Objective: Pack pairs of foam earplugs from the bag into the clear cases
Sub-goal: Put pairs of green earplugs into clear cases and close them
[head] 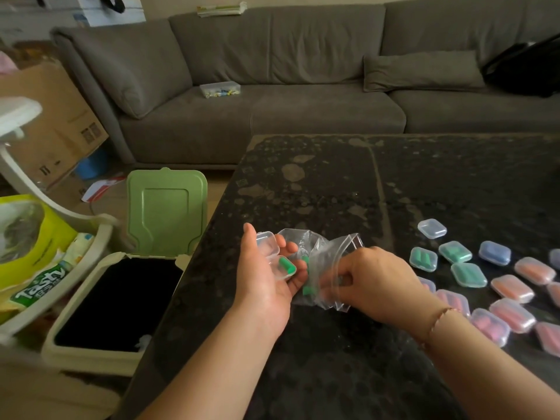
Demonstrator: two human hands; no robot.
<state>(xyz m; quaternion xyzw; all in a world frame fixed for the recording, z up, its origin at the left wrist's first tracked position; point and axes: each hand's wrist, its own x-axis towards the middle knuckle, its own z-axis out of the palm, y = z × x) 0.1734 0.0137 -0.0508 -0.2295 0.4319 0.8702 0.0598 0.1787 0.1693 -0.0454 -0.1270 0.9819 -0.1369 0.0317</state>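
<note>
The left hand (pixel 266 277) cradles an open clear case (pixel 274 256) in its curled fingers, one green earplug (pixel 287 266) already lying in the lower half. Just to its right, the right hand (pixel 368 281) pinches the crumpled bag (pixel 325 262) over the desk (pixel 333 183), with another green earplug (pixel 309 290) showing through the plastic. Best to work that plug toward the bag's mouth, keep the case level, and seat it beside the first before snapping shut.

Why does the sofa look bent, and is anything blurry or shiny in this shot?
Head view: the wide-angle lens bows the sofa and stretches the edges; the left border is smeared; window light glares off the dark table; the clear bag between the left hand and right hand is slightly soft.
</note>
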